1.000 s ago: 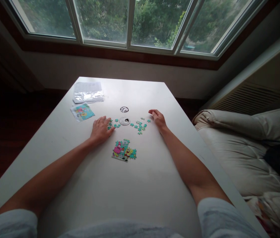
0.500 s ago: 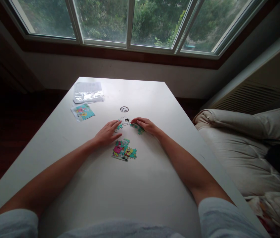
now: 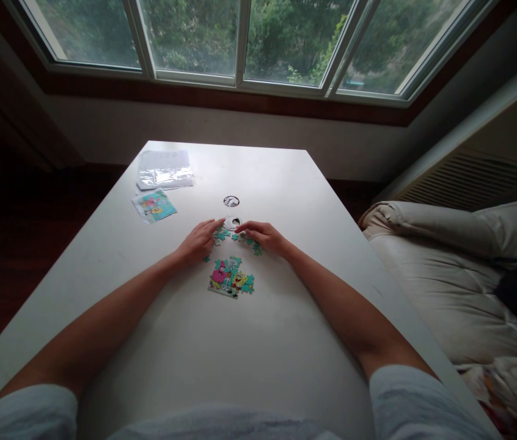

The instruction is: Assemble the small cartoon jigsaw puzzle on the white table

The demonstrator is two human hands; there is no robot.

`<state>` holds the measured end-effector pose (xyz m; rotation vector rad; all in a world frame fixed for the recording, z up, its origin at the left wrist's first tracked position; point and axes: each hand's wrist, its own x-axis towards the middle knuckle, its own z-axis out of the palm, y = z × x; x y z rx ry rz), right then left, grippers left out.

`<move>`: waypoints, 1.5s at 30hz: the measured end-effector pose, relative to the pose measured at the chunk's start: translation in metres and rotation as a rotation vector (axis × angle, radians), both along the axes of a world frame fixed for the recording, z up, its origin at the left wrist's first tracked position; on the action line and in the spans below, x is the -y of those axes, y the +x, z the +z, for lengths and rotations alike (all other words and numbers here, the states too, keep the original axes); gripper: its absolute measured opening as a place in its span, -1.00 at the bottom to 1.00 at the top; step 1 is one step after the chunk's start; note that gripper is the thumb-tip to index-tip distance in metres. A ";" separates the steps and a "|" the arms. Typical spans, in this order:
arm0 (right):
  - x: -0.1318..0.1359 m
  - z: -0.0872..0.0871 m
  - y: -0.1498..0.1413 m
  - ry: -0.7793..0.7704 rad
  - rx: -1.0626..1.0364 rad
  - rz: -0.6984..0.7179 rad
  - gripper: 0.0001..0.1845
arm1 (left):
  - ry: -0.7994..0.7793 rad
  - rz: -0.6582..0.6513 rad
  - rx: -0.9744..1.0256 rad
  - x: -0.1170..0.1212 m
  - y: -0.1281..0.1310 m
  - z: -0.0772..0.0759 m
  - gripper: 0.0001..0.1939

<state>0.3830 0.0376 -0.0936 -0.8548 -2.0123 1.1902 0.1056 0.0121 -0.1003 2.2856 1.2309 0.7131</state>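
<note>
A partly joined jigsaw puzzle (image 3: 228, 280) with cartoon figures lies flat on the white table. Beyond it are several loose turquoise jigsaw pieces (image 3: 224, 234), spread between my hands. My left hand (image 3: 198, 241) rests beside and partly over the left-hand pieces, its fingers stretched forward and holding nothing I can see. On the other side, my right hand (image 3: 264, 236) is open, palm down, with the index finger reaching to a small piece (image 3: 235, 237). More pieces (image 3: 255, 247) lie partly hidden under that hand.
A round metal cable-hole cover (image 3: 231, 223) and a dark round opening (image 3: 231, 201) sit in the table (image 3: 277, 342) past my fingers. A printed picture card (image 3: 154, 206) and a clear plastic sleeve (image 3: 165, 169) lie at far left. A cream sofa (image 3: 437, 281) stands at right.
My right hand has moved slightly left, its index finger now at a small piece between the hands. My left hand has drawn in its thumb, and more loose pieces show beside it.
</note>
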 end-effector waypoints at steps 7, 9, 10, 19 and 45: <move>0.002 0.007 0.002 0.023 0.036 -0.025 -0.66 | -0.141 -0.042 0.141 -0.007 -0.013 0.008 -0.44; 0.003 0.010 0.002 0.041 0.036 -0.037 -0.67 | -0.164 -0.026 0.181 -0.012 -0.021 0.010 -0.50; 0.003 0.010 0.003 0.052 0.037 -0.040 -0.67 | -0.158 -0.027 0.162 -0.014 -0.026 0.012 -0.53; 0.002 0.003 0.006 0.102 0.086 -0.090 -0.65 | -0.138 -0.309 -0.278 -0.010 -0.052 0.036 -0.08; -0.002 -0.001 0.008 0.070 0.081 -0.074 -0.64 | 0.110 -0.153 -0.185 -0.018 -0.050 0.028 -0.70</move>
